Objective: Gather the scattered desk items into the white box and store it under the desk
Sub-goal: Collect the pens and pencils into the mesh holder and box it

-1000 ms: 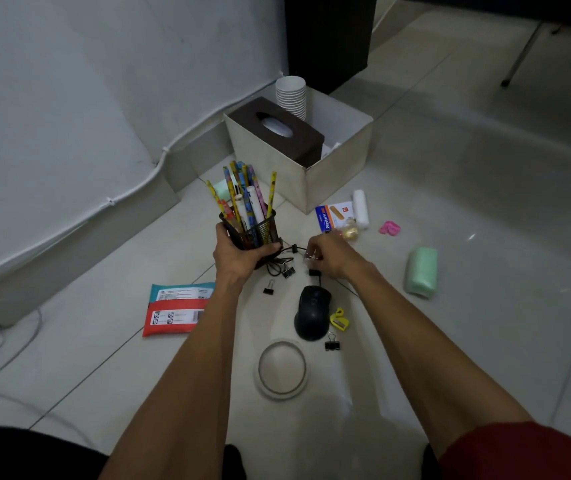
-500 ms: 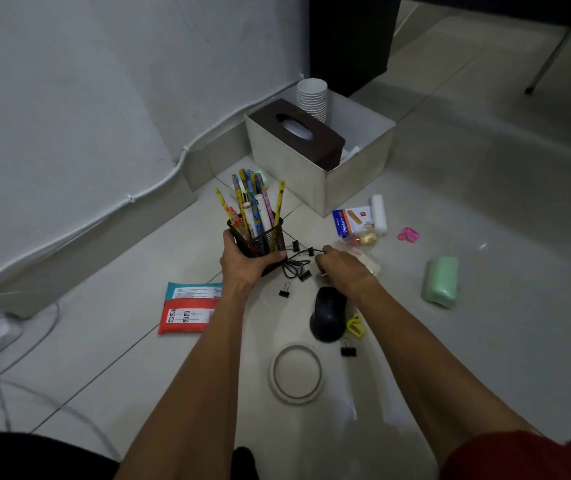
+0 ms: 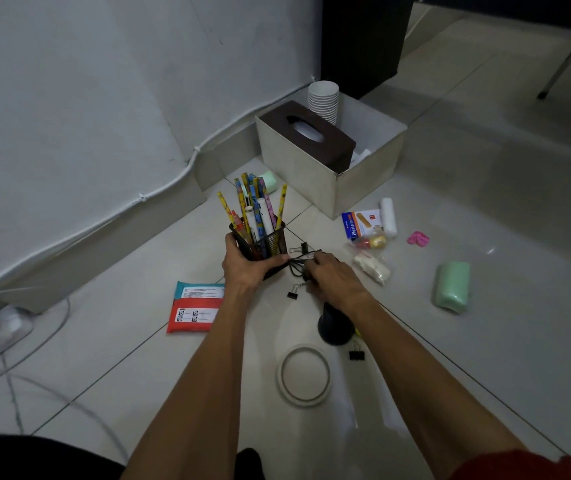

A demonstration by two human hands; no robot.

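The white box [image 3: 298, 171] stands on the floor [image 3: 506, 358] just ahead of both hands, a little to the right, its open top facing up. The left hand [image 3: 246, 271] grasps the upright mesh pen holder [image 3: 270, 242], ready to lift. Beside it, the right hand [image 3: 336, 282] pinches a cluster of black binder clips [image 3: 297, 266].

Over a tiled floor [image 3: 506, 209], a person's left hand [image 3: 247, 270] grips a black mesh pencil holder [image 3: 270, 242] full of coloured pencils, while the right hand [image 3: 334, 278] curls its fingers [image 3: 317, 262] onto a black tangle [image 3: 298, 266] of clips just right of it. A black mouse [image 3: 334, 327] lies partly under the right wrist. Farther off, the white box [image 3: 325, 183] holds a brown tissue box [image 3: 312, 136] and stacked paper cups [image 3: 324, 102].
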